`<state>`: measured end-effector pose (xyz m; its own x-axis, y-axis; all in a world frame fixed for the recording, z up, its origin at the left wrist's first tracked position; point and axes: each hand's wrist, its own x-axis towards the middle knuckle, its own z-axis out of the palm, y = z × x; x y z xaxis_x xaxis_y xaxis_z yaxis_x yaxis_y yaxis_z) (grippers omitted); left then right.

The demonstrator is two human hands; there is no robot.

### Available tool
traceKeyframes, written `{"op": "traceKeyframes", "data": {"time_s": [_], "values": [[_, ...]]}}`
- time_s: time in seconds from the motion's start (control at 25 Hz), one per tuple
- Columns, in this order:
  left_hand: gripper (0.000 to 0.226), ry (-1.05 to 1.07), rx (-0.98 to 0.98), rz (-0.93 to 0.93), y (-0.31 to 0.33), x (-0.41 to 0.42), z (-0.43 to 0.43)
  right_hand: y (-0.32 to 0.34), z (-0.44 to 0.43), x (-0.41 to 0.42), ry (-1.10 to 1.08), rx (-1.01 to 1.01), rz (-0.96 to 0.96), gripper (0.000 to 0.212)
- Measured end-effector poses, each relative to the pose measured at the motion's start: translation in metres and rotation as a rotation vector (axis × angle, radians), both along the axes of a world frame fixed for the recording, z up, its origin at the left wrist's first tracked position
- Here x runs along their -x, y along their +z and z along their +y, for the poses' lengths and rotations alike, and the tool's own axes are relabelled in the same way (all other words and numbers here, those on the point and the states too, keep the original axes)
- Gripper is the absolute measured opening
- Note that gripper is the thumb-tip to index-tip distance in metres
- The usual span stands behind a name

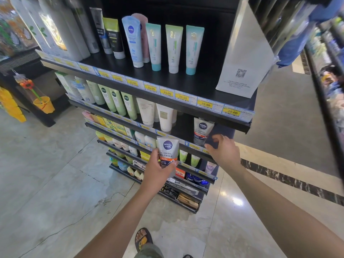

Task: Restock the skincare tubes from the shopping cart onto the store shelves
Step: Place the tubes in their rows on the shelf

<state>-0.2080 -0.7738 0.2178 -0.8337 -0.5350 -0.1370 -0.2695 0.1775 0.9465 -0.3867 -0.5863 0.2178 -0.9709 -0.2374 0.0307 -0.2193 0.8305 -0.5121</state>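
The person's left hand point(158, 168) is gripping a tube point(168, 151) by its lower half and holding it upright, long axis vertical, crimped end up; its label is reading NIVEA MEN, OIL CONTROL. The right hand point(223, 151) is staying apart, just right of it, holding nothing, with fingers loosely curled and tips at the rail point(194, 146) of the shelf point(183, 127). A matching shelved tube point(202, 130), same label, is standing just above the right hand, up and right of the left. A bare gap is lying between it and the white tubes point(164, 118), almost straight above the left hand, so that hand looks better placed to lift the tube in. Price tags point(204, 104) higher up are showing 25.00, 20.00, 30.00. No cart is showing.
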Motion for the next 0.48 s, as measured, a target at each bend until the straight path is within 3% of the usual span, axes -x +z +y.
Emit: {"op": "traceKeyframes", "data": {"time_s": [0.08,0.24,0.48], "values": [[0.046,-0.050,-0.024,-0.002,0.004,0.007,0.013,0.005,0.011,-0.020,0.081,0.022,0.081,0.035],[0.053,-0.153,-0.061,0.010,0.009,0.028,0.042,0.015,0.026,-0.061,0.424,0.091,-0.137,0.050],[0.058,-0.369,-0.053,0.002,0.020,0.052,0.083,0.013,0.042,-0.063,0.239,0.256,-0.071,0.051]]}}
